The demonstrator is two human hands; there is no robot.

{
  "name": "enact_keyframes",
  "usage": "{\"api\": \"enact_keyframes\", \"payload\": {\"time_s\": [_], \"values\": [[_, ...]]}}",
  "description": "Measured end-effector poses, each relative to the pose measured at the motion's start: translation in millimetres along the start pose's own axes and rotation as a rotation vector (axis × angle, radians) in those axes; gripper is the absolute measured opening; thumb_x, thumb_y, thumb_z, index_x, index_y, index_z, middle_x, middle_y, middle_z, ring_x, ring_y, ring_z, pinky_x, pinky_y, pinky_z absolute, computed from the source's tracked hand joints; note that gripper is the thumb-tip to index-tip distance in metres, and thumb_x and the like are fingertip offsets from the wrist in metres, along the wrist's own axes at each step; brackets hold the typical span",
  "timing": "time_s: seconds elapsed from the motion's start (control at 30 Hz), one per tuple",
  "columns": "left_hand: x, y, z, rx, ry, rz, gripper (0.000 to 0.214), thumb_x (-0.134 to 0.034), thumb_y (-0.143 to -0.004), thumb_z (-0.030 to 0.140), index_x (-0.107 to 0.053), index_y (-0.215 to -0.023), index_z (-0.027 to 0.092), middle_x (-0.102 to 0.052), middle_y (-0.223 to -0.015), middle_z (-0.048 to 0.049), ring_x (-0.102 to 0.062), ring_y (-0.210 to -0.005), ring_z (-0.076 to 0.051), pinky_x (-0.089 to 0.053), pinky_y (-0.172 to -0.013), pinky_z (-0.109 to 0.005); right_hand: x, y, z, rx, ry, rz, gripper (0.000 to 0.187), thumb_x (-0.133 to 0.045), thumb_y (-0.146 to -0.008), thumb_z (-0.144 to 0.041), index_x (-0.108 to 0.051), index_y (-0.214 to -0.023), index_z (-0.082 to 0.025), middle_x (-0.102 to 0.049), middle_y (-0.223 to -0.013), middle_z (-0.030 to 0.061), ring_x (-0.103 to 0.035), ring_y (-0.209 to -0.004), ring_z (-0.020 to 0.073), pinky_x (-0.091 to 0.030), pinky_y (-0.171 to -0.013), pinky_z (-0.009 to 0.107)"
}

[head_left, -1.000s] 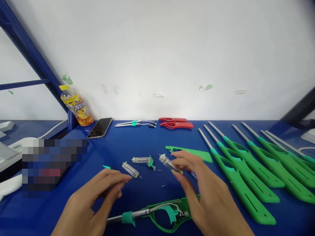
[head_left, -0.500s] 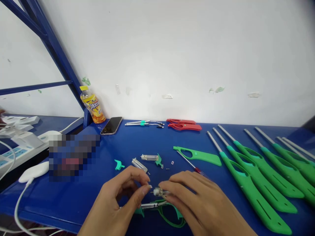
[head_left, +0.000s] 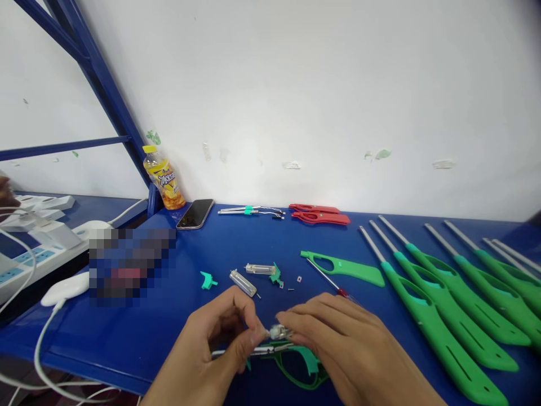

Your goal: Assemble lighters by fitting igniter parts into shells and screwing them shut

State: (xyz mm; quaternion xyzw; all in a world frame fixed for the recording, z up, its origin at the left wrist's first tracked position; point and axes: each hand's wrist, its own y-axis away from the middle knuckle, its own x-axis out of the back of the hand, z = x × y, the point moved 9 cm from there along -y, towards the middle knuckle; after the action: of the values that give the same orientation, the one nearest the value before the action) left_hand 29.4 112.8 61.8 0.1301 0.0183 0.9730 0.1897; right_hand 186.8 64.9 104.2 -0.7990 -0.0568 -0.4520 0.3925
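My right hand (head_left: 350,349) pinches a small clear plastic fuel cell (head_left: 279,331) at the near edge of the blue table (head_left: 236,248). My left hand (head_left: 211,352) meets it from the left, its thumb and fingertips pinched on the cell's end. Under both hands lies an open green lighter shell (head_left: 296,366) with a metal tube. Two more clear cells (head_left: 243,282) (head_left: 258,269) lie just beyond, next to a teal trigger piece (head_left: 207,279) and a red-handled screwdriver (head_left: 332,281).
Several assembled green long-nose lighters (head_left: 426,299) lie in a row at the right. A green shell half (head_left: 342,266), red shell halves (head_left: 319,214), a phone (head_left: 195,213) and a yellow drink bottle (head_left: 164,179) are farther back. Power strips and white cables (head_left: 38,248) sit at left.
My right hand brought the clear cell from mid-table down to the near edge over the open lighter shell, and my left hand closed in on its end. The view shifted left.
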Motion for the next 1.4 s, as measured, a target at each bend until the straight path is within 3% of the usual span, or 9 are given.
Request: {"api": "enact_keyframes", "payload": {"time_s": [0.23,0.43,0.73,0.83,0.9,0.97,1.07,1.17,1.4], "values": [[-16.0,1.3,-3.3,0.023,0.294,-0.076,0.065,-0.078,-0.088,0.068,-0.034,-0.072,0.022,-0.046,-0.066,0.0087,-0.037,-0.051,-0.005,-0.024,-0.05,-0.021,-7.9,2.8,-5.9,0.063,0.066,-0.052,0.031,-0.038,-0.112,-0.016,-0.067,-0.123,-0.024,-0.081,-0.107,0.0009,-0.075,-0.089,0.0181,-0.058,-0.076,0.03],[-18.1,-2.3,-14.3,0.034,0.37,-0.127,0.071,-0.081,-0.085,0.069,-0.03,-0.069,0.022,-0.042,-0.063,0.0097,-0.035,-0.045,-0.003,-0.02,-0.049,-0.021,-10.2,-1.9,-16.2,0.121,0.221,0.037,0.033,-0.038,-0.108,-0.007,-0.066,-0.12,-0.021,-0.081,-0.096,0.0009,-0.076,-0.082,0.0162,-0.053,-0.06,0.026],[-14.6,8.0,-7.9,0.089,0.267,-0.094,0.063,-0.072,-0.09,0.073,-0.039,-0.073,0.022,-0.041,-0.065,0.0098,-0.03,-0.041,-0.002,-0.023,-0.044,-0.019,-1.6,-5.2,-21.8,0.117,0.283,0.111,0.035,-0.035,-0.11,-0.007,-0.067,-0.117,-0.021,-0.083,-0.097,-0.0011,-0.079,-0.083,0.0151,-0.056,-0.066,0.025],[-8.3,9.9,-7.7,0.066,0.142,0.0,0.045,-0.064,-0.099,0.067,-0.055,-0.089,0.025,-0.057,-0.071,0.0083,-0.041,-0.036,-0.003,-0.031,-0.041,-0.017,13.8,1.0,-10.9,0.064,0.23,0.104,0.035,-0.038,-0.11,-0.009,-0.065,-0.126,-0.024,-0.083,-0.108,-0.0029,-0.08,-0.089,0.0146,-0.058,-0.075,0.025],[-2.4,10.3,1.5,-0.088,-0.061,0.075,0.026,-0.056,-0.107,0.054,-0.062,-0.102,0.029,-0.066,-0.076,0.0069,-0.056,-0.042,-0.007,-0.042,-0.044,-0.017,22.4,7.5,1.8,0.005,0.231,0.073,0.041,-0.041,-0.107,-0.007,-0.059,-0.14,-0.025,-0.082,-0.119,-0.002,-0.08,-0.097,0.0138,-0.059,-0.082,0.023],[0.7,14.2,15.8,-0.316,-0.341,0.16,0.012,-0.055,-0.108,0.039,-0.066,-0.111,0.035,-0.072,-0.085,0.0057,-0.072,-0.065,-0.013,-0.057,-0.06,-0.02,30.1,14.1,18.0,-0.087,0.239,0.055,0.042,-0.044,-0.106,-0.009,-0.055,-0.142,-0.027,-0.08,-0.122,-0.0002,-0.081,-0.097,0.0141,-0.06,-0.081,0.022],[-6.7,18.4,19.6,-0.518,-0.721,0.171,0.025,-0.065,-0.102,0.03,-0.068,-0.124,0.042,-0.076,-0.111,0.0046,-0.077,-0.098,-0.022,-0.065,-0.083,-0.032,34.9,22.4,43.3,-0.266,0.188,0.019,0.022,-0.045,-0.11,-0.021,-0.056,-0.128,-0.027,-0.077,-0.109,0.0028,-0.08,-0.082,0.0157,-0.06,-0.067,0.023],[-11.8,14.6,7.5,-0.527,-0.889,0.076,0.033,-0.068,-0.099,0.026,-0.069,-0.128,0.043,-0.076,-0.117,0.0043,-0.076,-0.102,-0.025,-0.066,-0.09,-0.042,31.0,26.1,54.4,-0.344,0.136,-0.042,0.014,-0.046,-0.111,-0.033,-0.055,-0.122,-0.027,-0.075,-0.101,0.0034,-0.078,-0.08,0.0177,-0.06,-0.065,0.025],[-8.6,5.9,-6.3,-0.4,-0.898,-0.081,0.028,-0.057,-0.106,0.024,-0.078,-0.117,0.04,-0.076,-0.106,0.0055,-0.075,-0.094,-0.019,-0.063,-0.085,-0.032,2.9,25.9,46.6,-0.259,0.061,-0.334,0.02,-0.059,-0.102,-0.016,-0.069,-0.091,-0.029,-0.075,-0.082,-0.0029,-0.075,-0.067,0.0171,-0.053,-0.058,0.025]]}}
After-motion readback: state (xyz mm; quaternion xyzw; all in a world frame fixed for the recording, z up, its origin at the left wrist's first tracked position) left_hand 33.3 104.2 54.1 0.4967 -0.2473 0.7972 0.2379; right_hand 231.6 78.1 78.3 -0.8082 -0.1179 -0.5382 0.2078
